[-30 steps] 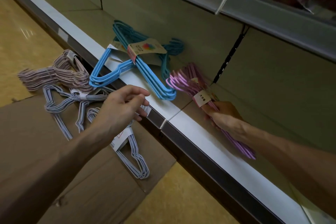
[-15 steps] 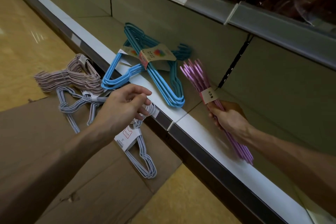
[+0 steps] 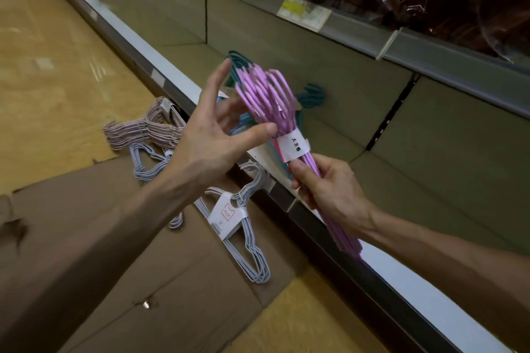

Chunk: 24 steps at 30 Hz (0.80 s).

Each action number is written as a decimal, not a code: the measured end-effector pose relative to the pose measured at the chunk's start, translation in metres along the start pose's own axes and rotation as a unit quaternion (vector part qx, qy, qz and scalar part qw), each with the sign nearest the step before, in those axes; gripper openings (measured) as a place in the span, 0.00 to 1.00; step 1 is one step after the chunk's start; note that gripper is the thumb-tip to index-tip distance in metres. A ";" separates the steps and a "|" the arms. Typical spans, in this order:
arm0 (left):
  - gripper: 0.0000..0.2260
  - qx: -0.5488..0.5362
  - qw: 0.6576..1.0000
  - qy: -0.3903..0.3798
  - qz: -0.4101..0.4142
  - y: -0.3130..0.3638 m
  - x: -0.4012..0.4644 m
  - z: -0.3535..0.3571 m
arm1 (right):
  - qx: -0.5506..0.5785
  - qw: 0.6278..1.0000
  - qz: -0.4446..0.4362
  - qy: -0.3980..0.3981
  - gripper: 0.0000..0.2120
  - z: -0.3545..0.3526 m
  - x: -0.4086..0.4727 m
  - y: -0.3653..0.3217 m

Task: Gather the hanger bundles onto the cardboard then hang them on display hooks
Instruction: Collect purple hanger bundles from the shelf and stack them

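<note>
A: Item one, pink hanger bundle (image 3: 265, 94) – orientation?

B: Long axis runs from 5 o'clock up to 11 o'clock; the fanned ends point up-left, above the shelf edge (image 3: 381, 269). Thin coated rods, smooth and matte, bound by one white paper band (image 3: 294, 146) with black print

A: Held how?

B: The right hand (image 3: 329, 195) grips the rods just below the band, fingers curled round them. The left hand (image 3: 209, 143) is spread, thumb tip touching the bundle just above the band, index finger straight and pointing to 12 o'clock beside the fanned ends

A: Other bundles, counted?

B: Three on the cardboard (image 3: 86, 238), a flat brown corrugated sheet on the floor: one pale pink-striped bundle (image 3: 137, 129) at 9 o'clock from the left hand, one light grey-blue bundle (image 3: 146, 163) just below it, one white-banded grey-blue bundle (image 3: 246, 243) at 6 o'clock, wire-thin, touching the shelf base. One blue bundle (image 3: 311, 94) lies on the shelf behind the pink one, mostly hidden

A: Above?

B: Dark brown packets (image 3: 459, 3) in clear crinkled wrap; exact count unclear
</note>
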<state>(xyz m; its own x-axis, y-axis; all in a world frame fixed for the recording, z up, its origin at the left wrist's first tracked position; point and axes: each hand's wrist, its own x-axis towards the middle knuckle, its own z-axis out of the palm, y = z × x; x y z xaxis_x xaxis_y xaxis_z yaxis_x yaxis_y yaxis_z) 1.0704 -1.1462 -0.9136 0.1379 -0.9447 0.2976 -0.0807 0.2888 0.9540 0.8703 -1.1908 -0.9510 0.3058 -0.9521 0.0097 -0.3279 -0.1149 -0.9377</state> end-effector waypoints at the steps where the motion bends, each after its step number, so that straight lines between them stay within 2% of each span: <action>1: 0.48 -0.009 1.000 0.006 0.011 0.004 0.000 -0.003 | 0.013 1.000 -0.007 -0.018 0.11 0.009 0.000 -0.005; 6: 0.47 0.009 0.995 0.075 0.059 0.022 -0.003 -0.029 | 0.063 0.993 -0.020 -0.100 0.15 0.057 0.003 -0.027; 9: 0.46 0.033 0.992 0.106 0.064 0.029 -0.010 -0.054 | 0.100 0.984 -0.018 -0.147 0.12 0.086 0.001 -0.038; 14: 0.32 0.082 0.985 0.139 0.057 0.031 -0.025 -0.098 | 0.108 0.972 -0.012 -0.207 0.13 0.130 -0.006 -0.052; 18: 0.26 0.105 0.980 0.161 0.049 0.035 -0.041 -0.126 | 0.110 0.961 -0.001 -0.255 0.12 0.163 -0.011 -0.060; 24: 0.19 0.127 0.974 0.187 0.011 0.047 -0.073 -0.172 | 0.168 0.913 0.068 -0.365 0.10 0.214 -0.027 -0.076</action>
<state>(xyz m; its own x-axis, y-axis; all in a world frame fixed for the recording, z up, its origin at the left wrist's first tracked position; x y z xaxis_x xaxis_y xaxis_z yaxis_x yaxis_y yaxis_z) 1.2266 -1.0370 -0.8838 0.4789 -0.8027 0.3555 -0.3224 0.2159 0.9217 1.0780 -1.0961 -0.9545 0.8367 -0.4950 -0.2345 -0.1523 0.2011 -0.9677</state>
